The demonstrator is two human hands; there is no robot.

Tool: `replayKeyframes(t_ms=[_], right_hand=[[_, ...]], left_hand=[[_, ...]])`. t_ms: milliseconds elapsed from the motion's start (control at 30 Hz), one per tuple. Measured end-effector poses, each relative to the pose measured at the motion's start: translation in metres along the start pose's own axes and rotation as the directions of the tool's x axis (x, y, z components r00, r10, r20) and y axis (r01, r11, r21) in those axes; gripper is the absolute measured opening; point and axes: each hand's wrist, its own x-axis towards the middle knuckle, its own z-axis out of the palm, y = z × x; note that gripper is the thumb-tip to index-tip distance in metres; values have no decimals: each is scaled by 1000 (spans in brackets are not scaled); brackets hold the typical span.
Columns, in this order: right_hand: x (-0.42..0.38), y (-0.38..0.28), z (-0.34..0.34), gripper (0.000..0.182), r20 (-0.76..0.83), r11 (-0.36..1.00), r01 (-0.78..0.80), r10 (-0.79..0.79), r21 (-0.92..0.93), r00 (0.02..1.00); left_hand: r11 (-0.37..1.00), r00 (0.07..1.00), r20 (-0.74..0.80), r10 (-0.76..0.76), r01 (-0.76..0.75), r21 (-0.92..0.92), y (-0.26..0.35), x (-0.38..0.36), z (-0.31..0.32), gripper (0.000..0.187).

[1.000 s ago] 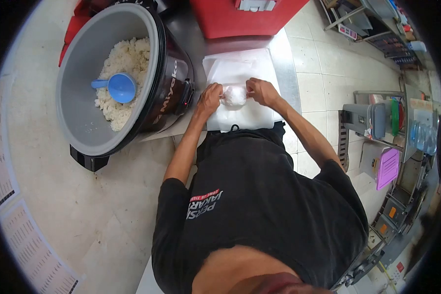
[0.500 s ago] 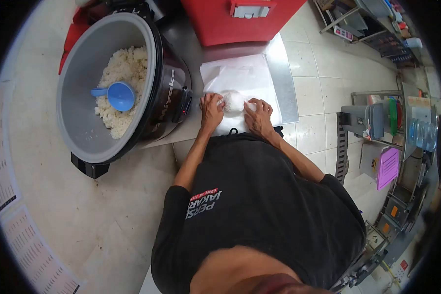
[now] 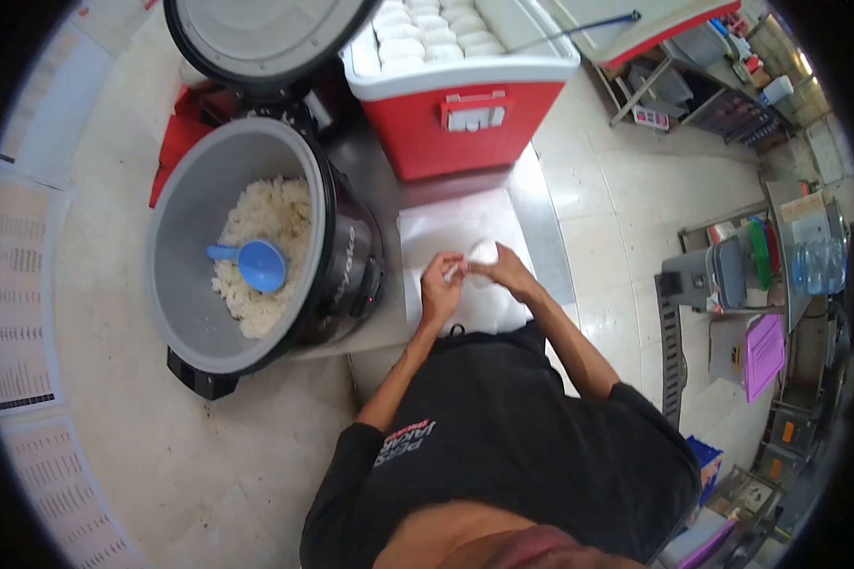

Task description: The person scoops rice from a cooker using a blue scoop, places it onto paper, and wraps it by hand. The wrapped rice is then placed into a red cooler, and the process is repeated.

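A white wrapped bundle of rice [image 3: 484, 252] is between my hands, above a stack of white wrapping sheets [image 3: 427, 223]. My right hand [image 3: 510, 272] closes around the bundle from the right, thumb toward the left. On its left side my left hand [image 3: 441, 283] has its fingers pinched together at what looks like the gathered end of the wrapper; the fingers partly hide it. To the left stands an open rice cooker [image 3: 176, 204] with cooked rice [image 3: 280, 204] inside. A blue scoop [image 3: 262, 266] lies on the rice.
Beyond the sheets stands a red cooler box [image 3: 403, 133], its lid [image 3: 626, 38] swung open, holding rows of white bundles [image 3: 436, 33]. The cooker's raised lid [image 3: 275, 38] is at the upper left. Shelving with tubs and a purple lid [image 3: 765, 356] lines the right side.
The bundle has come off the sheets into my hands, and the left fingers have closed on the wrapper. My view has tilted up, bringing the open cooler and cooker lid into sight.
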Motion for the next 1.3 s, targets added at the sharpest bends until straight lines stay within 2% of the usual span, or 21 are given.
replayKeyframes(t_ms=[100,133,200,267,333,433,533,600,700,733,800,833,900,933,1000,1033,1100,1133,1167,1200,1300], right_hand=[[-5,-18,-9,69,52,948,75,-62,-308,997],[-5,-21,-12,66,84,950,80,-57,-301,995],[-1,-21,-13,59,113,946,138,-109,-294,988],[-1,-16,-10,40,193,974,156,-123,-167,974],[-6,-20,-7,36,229,990,131,-116,-51,967],[2,-6,-2,38,275,987,87,-123,138,953],[2,-18,0,39,318,974,74,-141,212,938],[-1,-30,-3,38,346,966,78,-163,248,924],[7,-58,-14,43,423,890,428,-330,-158,844],[0,-84,-17,43,423,892,421,-323,-161,846],[-16,-160,-28,54,344,809,405,-270,-425,899],[-18,-192,-38,62,312,738,524,-423,-426,851],[-17,-254,-66,79,289,504,707,-672,-496,682],[-4,-283,-79,80,285,478,771,-737,-421,613],[21,-342,-79,68,264,415,735,-744,-537,613],[29,-372,-73,59,289,547,558,-502,-624,815],[88,-384,-72,57,315,453,435,-317,-778,895],[123,-373,-75,61,364,362,423,-223,-830,904],[147,-365,-73,62,396,282,378,8,-882,918],[170,-353,-72,66,480,255,414,320,-874,817],[171,-333,-58,63,418,215,359,441,-908,794]], left_hand=[[976,1000,-3,9,-8,218,-2,-7,2,17],[985,992,13,-127,125,116,1,-9,3,14],[978,998,-22,64,-58,199,-3,-2,4,9],[970,997,25,67,-71,233,-3,9,-1,11],[961,995,77,60,-79,266,-8,19,-5,16],[928,945,164,282,-312,202,-15,31,-9,26],[944,960,2,281,-276,182,-15,39,-4,40],[932,961,18,276,-272,241,-12,38,-2,48],[928,948,-112,299,-261,266,-13,51,5,42],[931,950,-113,293,-256,262,-7,51,2,42],[934,972,-8,234,-222,280,4,53,-8,38],[881,976,20,219,-206,426,-8,50,-16,37],[862,980,23,198,-186,471,-32,36,-33,35],[833,981,34,192,-181,523,-45,35,-39,33],[835,977,65,201,-206,511,-61,37,-47,31],[829,971,97,217,-236,507,-67,32,-50,29],[860,985,48,166,-168,481,-63,29,-46,24],[885,991,1,131,-118,451,-62,32,-43,19],[886,992,3,127,-115,448,-66,31,-43,19],[893,989,-8,151,-132,431,-72,30,-42,18],[875,977,-4,211,-187,447,-77,33,-45,17]])
